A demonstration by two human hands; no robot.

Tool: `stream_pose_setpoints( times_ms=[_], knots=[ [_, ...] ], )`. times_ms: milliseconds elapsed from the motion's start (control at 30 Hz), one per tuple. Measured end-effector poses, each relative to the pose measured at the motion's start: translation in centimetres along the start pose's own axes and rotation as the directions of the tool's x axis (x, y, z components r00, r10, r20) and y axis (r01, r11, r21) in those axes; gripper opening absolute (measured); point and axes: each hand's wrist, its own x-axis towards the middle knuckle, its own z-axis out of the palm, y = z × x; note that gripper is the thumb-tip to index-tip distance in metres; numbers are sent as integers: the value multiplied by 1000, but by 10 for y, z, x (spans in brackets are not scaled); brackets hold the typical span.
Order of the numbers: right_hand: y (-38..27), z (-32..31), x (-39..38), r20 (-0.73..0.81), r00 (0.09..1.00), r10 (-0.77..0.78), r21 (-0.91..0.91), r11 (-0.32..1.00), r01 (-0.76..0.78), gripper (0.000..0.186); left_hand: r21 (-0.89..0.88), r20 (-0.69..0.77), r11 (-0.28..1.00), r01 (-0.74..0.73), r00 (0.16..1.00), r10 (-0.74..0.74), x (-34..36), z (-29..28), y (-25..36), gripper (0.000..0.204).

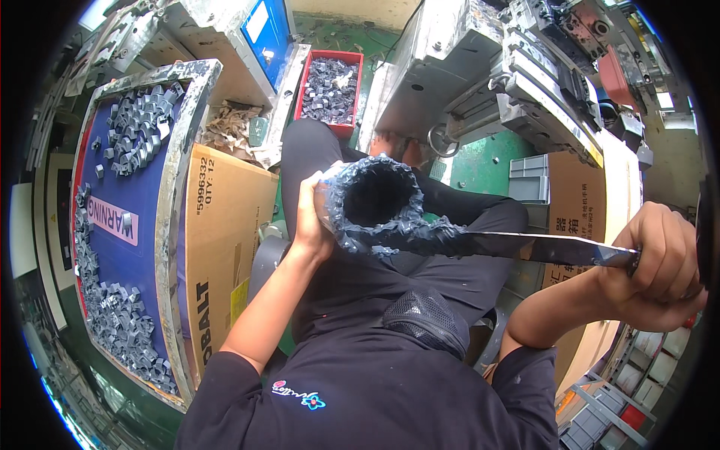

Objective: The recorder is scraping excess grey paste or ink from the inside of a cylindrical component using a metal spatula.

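My left hand (pixel 310 225) is wrapped round the side of a hollow cylindrical object (pixel 341 210) held over my lap, its dark opening facing up and its rim thickly crusted with ragged blue-grey material. A long, flat, dark blade (pixel 525 246) reaches across to that rim, where its far end is coated in the same lumpy material. The fingers of my right hand (pixel 658 262) are closed round the blade's other end, out to the right. Whatever lies inside the opening is too dark to make out.
A red bin (pixel 358 90) of small grey pieces sits ahead. To the left are a blue board (pixel 124 247) with piles of grey pieces and a cardboard box (pixel 214 217). On the right stand metal machinery (pixel 465 60), a grey crate (pixel 529 180) and another cardboard box (pixel 570 187).
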Motion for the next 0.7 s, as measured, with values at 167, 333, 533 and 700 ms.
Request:
stream_pose_setpoints(
  times_ms=[167, 333, 533, 700],
  knots=[
    [-2, 3, 0, 63, 978, 200, -198, 963, -184, 53, -12, -19, 1000, -3, 1000, 3, 1, -2, -1, 54],
    [22, -2, -1, -23, 999, 34, -91, 995, -35, 30, 2, -33, 1000, 6, 999, -6, -1, 3, -1, 53],
    [42, -20, -9, -10, 991, 135, -188, 973, -134, 43, -50, 72, 994, 93, 993, -89, -6, 19, -1, 54],
    [38, -27, -10, -31, 991, 133, -206, 969, -137, 44, 102, 283, 995, -18, 959, -12, 2, 13, -2, 56]
  ],
)
